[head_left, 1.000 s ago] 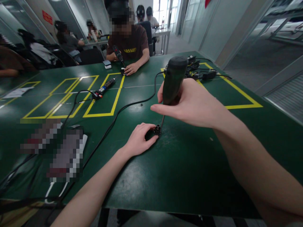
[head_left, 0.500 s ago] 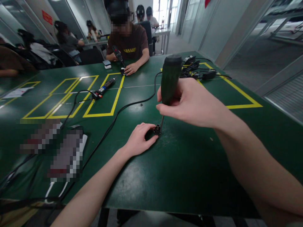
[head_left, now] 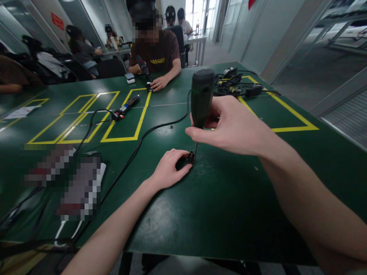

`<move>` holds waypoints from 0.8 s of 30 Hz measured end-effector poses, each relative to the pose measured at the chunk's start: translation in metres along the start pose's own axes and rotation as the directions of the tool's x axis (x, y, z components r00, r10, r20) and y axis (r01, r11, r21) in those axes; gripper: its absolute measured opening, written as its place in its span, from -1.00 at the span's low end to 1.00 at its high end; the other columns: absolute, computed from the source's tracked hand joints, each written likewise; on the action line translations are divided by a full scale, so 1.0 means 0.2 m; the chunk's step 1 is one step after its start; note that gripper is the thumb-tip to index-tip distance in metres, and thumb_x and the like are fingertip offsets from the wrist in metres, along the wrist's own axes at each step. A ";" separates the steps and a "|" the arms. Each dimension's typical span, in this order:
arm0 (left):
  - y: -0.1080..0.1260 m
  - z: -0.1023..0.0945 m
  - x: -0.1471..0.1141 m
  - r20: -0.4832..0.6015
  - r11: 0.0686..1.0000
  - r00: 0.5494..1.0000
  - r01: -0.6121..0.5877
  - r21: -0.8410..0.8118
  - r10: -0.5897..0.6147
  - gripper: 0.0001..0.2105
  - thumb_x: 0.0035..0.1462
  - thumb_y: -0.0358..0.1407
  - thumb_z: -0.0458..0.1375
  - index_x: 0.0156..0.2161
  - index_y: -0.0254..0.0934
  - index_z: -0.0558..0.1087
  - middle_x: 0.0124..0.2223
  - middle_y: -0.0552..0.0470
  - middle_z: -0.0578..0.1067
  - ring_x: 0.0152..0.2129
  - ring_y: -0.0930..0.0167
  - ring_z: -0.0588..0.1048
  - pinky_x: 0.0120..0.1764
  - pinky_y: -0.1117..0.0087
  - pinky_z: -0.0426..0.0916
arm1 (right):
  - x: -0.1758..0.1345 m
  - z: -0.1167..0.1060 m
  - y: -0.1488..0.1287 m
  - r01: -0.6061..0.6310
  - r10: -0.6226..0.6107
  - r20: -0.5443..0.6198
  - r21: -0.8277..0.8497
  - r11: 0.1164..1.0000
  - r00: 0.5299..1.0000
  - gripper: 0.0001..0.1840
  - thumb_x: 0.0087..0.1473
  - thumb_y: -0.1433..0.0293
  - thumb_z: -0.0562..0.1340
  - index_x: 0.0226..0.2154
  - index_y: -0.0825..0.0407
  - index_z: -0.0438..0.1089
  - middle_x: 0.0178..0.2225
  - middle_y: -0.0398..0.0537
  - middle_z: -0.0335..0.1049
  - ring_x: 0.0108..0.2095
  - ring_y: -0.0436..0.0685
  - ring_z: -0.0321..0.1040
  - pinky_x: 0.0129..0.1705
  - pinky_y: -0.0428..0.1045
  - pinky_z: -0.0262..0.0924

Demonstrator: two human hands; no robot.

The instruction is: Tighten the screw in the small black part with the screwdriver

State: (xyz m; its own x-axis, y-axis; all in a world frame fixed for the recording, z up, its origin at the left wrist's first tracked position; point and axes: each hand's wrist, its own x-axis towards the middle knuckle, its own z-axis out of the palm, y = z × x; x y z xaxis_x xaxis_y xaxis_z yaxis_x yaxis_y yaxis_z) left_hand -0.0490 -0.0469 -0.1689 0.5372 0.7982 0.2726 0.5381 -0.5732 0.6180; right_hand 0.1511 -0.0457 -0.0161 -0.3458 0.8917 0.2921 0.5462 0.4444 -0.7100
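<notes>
My right hand [head_left: 222,126] is wrapped around the dark green handle of a screwdriver [head_left: 203,97], held almost upright. Its thin shaft runs down to the right side of a small black cylindrical part [head_left: 190,157] on the tabletop; whether the tip sits on a screw is too small to tell. Thumb and fingers of my left hand [head_left: 172,168] pinch that black part from the left and steady it against the green table [head_left: 200,217].
A black cable [head_left: 149,131] crosses the table left of my hands. Beyond it lies a corded electric screwdriver [head_left: 126,108] inside yellow tape. Tangled cables [head_left: 235,84] sit at the far right. Blurred devices [head_left: 82,187] are at left. Opposite, a person [head_left: 156,49] works with another driver.
The screwdriver's handle has tipped slightly left and turned, with my right hand shifting a little left along with it. My left hand and the black part stay in place.
</notes>
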 end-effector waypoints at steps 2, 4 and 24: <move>0.00 0.00 0.00 0.003 1.000 1.000 0.002 0.001 -0.002 -0.78 0.27 -0.23 0.21 -0.02 -0.23 0.48 -0.05 -0.08 0.63 -0.10 0.23 0.56 0.03 0.10 0.44 | 0.00 0.00 0.00 -0.014 0.014 -0.003 -0.005 1.000 1.000 -0.81 -0.03 0.37 0.35 -0.53 0.00 0.32 -0.53 -0.17 0.23 -0.45 0.06 0.16 -0.44 -0.01 0.03; 0.00 0.00 0.00 0.004 1.000 1.000 0.002 0.000 -0.002 -0.78 0.27 -0.23 0.21 -0.02 -0.23 0.48 -0.05 -0.08 0.63 -0.10 0.24 0.56 0.03 0.11 0.45 | 0.00 0.00 0.00 -0.014 0.014 -0.013 -0.006 1.000 1.000 -0.81 -0.04 0.39 0.34 -0.54 0.01 0.32 -0.54 -0.18 0.23 -0.46 0.05 0.16 -0.44 0.00 0.03; -0.01 0.00 0.00 0.014 1.000 1.000 -0.002 -0.012 0.003 -0.65 0.25 -0.07 0.27 0.01 -0.24 0.48 -0.02 -0.10 0.62 -0.08 0.23 0.56 0.06 0.09 0.44 | -0.01 0.00 -0.01 0.009 -0.009 0.015 -0.017 1.000 1.000 -0.92 -0.08 0.41 0.37 -0.47 0.01 0.44 -0.51 -0.16 0.36 -0.48 0.05 0.24 -0.46 -0.01 0.05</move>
State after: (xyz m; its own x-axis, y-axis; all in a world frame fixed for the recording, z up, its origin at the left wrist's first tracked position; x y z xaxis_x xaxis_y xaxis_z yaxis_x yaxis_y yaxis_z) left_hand -0.0487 -0.0454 -0.1703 0.5474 0.7941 0.2640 0.5289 -0.5727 0.6263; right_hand 0.1511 -0.0476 -0.0158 -0.3620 0.8864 0.2885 0.5559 0.4537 -0.6966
